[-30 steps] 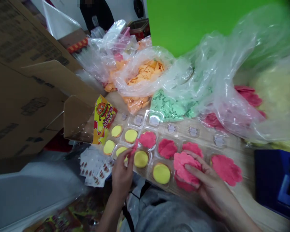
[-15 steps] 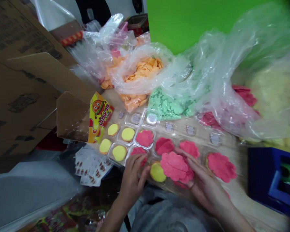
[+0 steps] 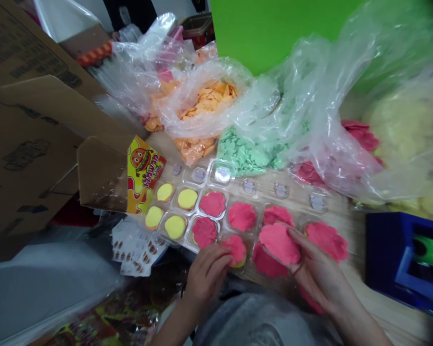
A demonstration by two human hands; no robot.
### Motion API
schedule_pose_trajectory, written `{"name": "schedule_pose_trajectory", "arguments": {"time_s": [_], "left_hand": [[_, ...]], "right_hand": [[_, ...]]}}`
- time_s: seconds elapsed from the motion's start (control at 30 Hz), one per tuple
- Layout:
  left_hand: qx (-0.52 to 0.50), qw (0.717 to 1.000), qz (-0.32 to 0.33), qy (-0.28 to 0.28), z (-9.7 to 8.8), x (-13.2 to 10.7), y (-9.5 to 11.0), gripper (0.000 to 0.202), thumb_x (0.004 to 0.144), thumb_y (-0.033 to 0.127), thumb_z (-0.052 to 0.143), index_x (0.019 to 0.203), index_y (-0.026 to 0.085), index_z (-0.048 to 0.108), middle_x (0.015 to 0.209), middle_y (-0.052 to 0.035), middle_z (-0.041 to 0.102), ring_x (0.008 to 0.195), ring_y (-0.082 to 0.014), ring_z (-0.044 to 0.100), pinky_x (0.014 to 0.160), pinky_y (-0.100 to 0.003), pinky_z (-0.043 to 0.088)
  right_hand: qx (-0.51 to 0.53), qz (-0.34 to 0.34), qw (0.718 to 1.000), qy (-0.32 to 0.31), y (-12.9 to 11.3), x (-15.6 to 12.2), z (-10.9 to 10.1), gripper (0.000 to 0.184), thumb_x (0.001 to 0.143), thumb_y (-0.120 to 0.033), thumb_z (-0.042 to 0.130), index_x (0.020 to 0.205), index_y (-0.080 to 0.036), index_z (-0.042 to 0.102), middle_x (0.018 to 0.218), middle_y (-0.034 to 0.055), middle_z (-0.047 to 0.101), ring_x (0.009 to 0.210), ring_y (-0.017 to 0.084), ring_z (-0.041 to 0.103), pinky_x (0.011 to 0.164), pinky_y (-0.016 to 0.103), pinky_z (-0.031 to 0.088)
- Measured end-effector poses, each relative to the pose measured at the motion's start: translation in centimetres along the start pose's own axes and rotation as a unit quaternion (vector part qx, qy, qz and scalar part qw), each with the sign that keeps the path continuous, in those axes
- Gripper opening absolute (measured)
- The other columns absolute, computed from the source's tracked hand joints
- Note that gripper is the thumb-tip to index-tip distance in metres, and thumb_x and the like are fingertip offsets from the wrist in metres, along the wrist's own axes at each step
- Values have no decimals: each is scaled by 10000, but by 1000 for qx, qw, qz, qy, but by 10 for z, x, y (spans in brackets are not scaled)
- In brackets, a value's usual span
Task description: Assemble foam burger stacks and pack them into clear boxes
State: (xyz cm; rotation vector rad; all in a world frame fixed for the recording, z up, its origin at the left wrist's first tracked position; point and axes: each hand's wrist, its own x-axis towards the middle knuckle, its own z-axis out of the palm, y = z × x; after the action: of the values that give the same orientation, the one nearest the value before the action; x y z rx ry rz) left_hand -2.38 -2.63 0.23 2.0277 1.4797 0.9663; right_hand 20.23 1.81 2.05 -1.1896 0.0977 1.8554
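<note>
My right hand [image 3: 319, 276] is closed on a small stack of pink scalloped candy pieces [image 3: 279, 241], raised over the tray. My left hand [image 3: 208, 269] pinches the edge of another pink scalloped candy piece [image 3: 235, 249], which rests on a yellow round in a front compartment. Beneath both hands lies a clear plastic tray [image 3: 188, 244]. On its left, several compartments hold bare yellow rounds [image 3: 175, 227]. Pink pieces [image 3: 204, 232] cover the contents of other compartments to the right. The small stickers [image 3: 248, 186] show in the back row.
Open plastic bags of orange pieces [image 3: 211, 98] and green pieces [image 3: 241, 154] stand behind the tray. A bag with pink pieces [image 3: 361, 134] lies at right, near a blue dispenser [image 3: 393, 259]. Cardboard boxes [image 3: 32, 149], a yellow printed card [image 3: 140, 168] and sticker sheets [image 3: 137, 247] are at left.
My left hand has shifted right to the neighbouring compartment, where a pink piece now covers most of the yellow round. My right hand has moved slightly right with its stack.
</note>
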Motion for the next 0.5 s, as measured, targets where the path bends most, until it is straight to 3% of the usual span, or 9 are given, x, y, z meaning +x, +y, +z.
{"name": "schedule_pose_trajectory", "arguments": {"time_s": [0.17,0.23,0.37,0.5], "left_hand": [[51,997,-47,41,2,-8,-2,232,861,65,473,1054,185,518,951,-76,665,906,-155,632,786,-286,525],[69,997,-16,39,2,-7,-4,230,857,69,484,1046,195,512,970,-76,659,926,-160,619,812,-308,513],[102,990,90,-49,10,-7,-6,241,826,110,557,1039,220,582,990,-48,695,937,-182,630,889,-362,484],[124,978,131,-110,15,-9,-5,178,819,180,603,996,184,622,974,-60,713,939,-211,641,937,-417,461]], "right_hand": [[10,9,1000,-5,-7,0,1,109,777,-235,660,884,-229,679,920,8,744,873,224,694,680,312,602],[19,9,1000,-8,-7,-1,3,131,779,-225,657,907,-224,680,925,16,744,865,226,697,678,314,603],[27,11,1000,-1,-6,-2,5,132,781,-216,654,909,-217,684,916,21,746,849,226,702,668,315,606],[40,17,999,-1,-5,-1,4,188,800,-214,639,984,-214,678,919,19,745,865,201,699,698,289,597]]}}
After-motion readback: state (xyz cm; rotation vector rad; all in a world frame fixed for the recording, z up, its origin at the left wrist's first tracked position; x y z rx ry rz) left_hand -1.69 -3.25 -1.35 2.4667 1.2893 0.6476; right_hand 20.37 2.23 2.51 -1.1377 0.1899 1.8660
